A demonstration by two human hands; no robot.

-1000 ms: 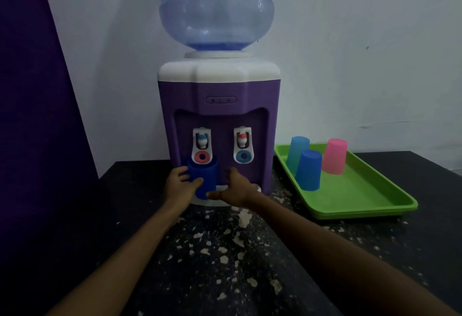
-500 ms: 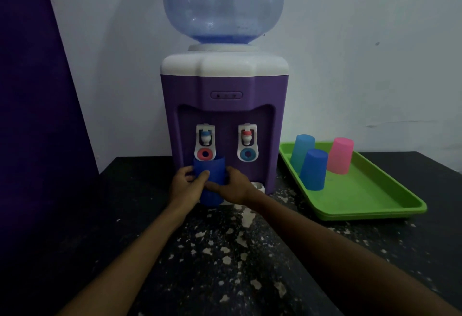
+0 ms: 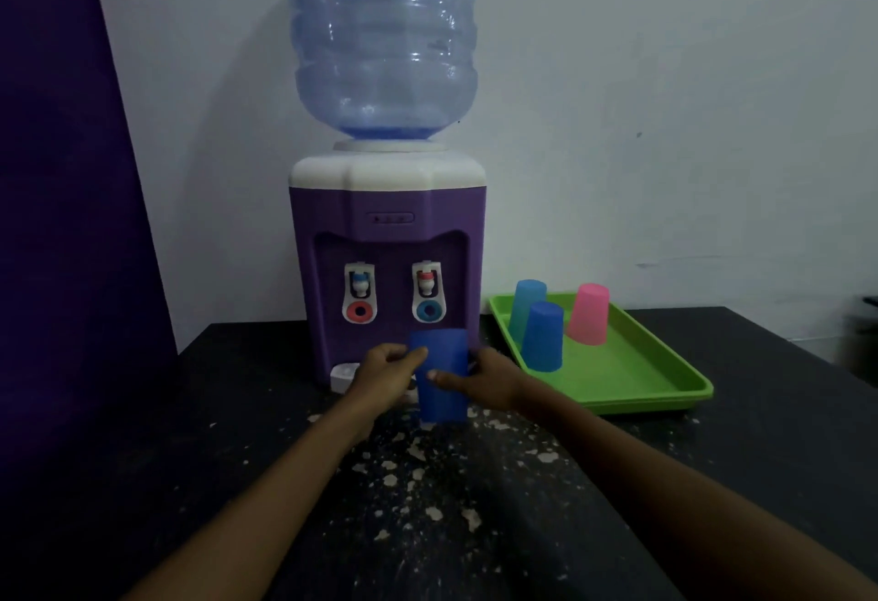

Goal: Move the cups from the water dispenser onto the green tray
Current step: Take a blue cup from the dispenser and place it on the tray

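Observation:
A dark blue cup is held upright between both hands, just in front of the purple water dispenser. My left hand grips its left side and my right hand grips its right side. The cup is lifted off the dispenser's white drip tray. To the right lies the green tray, on which three cups stand upside down: a light blue cup, a dark blue cup and a pink cup.
A big clear water bottle sits on top of the dispenser. The black table is flecked with white chips. A purple panel stands at the left, and a white wall is behind.
Both hands have pulled the dark blue cup away from under the left tap, toward me and to the right. The camera has tilted up, showing more of the bottle.

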